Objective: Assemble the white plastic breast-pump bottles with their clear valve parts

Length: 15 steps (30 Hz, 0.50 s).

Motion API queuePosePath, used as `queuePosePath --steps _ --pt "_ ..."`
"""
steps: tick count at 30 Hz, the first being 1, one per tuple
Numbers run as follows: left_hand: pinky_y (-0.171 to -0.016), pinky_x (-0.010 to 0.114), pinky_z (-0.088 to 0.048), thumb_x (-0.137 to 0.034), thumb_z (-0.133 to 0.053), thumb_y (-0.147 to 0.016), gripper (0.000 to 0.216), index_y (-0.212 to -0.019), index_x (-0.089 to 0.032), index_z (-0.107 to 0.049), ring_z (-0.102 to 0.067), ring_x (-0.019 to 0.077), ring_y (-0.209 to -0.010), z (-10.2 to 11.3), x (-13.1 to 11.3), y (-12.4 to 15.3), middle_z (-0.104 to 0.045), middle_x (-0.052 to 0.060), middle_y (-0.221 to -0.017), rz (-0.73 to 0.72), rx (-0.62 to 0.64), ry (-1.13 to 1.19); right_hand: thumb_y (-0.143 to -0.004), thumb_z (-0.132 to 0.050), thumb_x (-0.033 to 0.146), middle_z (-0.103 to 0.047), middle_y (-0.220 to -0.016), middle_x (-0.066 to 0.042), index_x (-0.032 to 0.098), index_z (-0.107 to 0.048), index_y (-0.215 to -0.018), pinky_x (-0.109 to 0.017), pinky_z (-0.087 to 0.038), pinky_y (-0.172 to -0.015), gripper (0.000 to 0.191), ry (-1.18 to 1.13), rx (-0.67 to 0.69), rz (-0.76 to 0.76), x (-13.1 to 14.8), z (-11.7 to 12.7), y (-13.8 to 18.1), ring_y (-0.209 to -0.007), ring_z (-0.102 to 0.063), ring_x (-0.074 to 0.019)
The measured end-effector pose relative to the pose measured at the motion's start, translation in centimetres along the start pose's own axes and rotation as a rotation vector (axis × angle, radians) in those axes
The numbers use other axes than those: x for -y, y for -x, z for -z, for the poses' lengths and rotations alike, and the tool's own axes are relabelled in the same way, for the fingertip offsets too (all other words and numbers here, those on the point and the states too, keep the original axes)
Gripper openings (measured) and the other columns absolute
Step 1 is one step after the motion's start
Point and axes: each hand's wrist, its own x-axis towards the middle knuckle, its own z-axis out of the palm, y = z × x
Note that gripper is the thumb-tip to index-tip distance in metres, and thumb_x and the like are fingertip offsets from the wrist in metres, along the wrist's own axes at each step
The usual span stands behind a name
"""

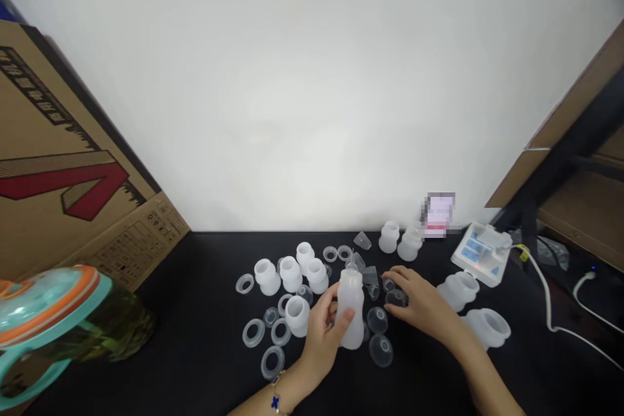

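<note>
My left hand (322, 331) is wrapped round a frosted white plastic bottle (351, 305) and holds it upright on the black table (195, 338). My right hand (420, 302) lies just right of the bottle with its fingers curled over small clear dome-shaped caps (396, 298). More clear caps (380, 350) lie below the bottle. Several white bottle bodies (292, 273) stand to the left, with clear rings (253, 333) scattered among them.
A cardboard box (63, 169) leans at the left, with a teal and orange lidded container (43, 318) in front of it. A white device (480, 253) with a cable (550, 312) sits at the right. More bottles (487, 326) lie near my right forearm. A white wall stands behind.
</note>
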Motion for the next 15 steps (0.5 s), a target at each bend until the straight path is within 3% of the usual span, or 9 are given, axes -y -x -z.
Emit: queuePosePath --steps 9,12,15 --pt "-0.058 0.024 -0.041 -0.049 -0.065 -0.093 0.055 -0.134 -0.014 -0.056 -0.057 0.0165 -0.069 0.2 0.6 -0.4 -0.067 0.004 -0.082 0.017 -0.034 -0.006 -0.076 -0.063 0.011 -0.068 -0.117 -0.009 0.023 -0.064 -0.116 -0.042 -0.052 -0.097 0.042 -0.017 0.117 -0.088 -0.7 -1.3 0.1 -0.11 -0.065 -0.0289" --pt "-0.065 0.026 -0.045 -0.049 -0.066 -0.092 0.055 -0.134 -0.015 -0.057 -0.062 0.0205 -0.08 0.1 0.3 -0.4 -0.071 0.007 -0.094 0.009 -0.025 0.001 -0.075 -0.064 0.01 -0.069 -0.12 -0.011 0.022 -0.063 -0.12 -0.044 -0.05 -0.102 0.046 -0.069 0.042 -0.094 -0.8 -2.2 -0.4 -0.114 -0.065 -0.0297" --pt "-0.066 0.026 -0.046 -0.05 -0.066 -0.092 0.054 -0.133 -0.015 -0.058 -0.063 0.0207 -0.079 0.1 0.4 -0.5 -0.071 0.007 -0.092 0.017 -0.027 -0.012 -0.075 -0.065 0.013 -0.07 -0.121 -0.011 0.022 -0.063 -0.12 -0.047 -0.051 -0.102 0.046 -0.153 -0.106 -0.073 -0.9 -3.7 -0.9 -0.115 -0.066 -0.031"
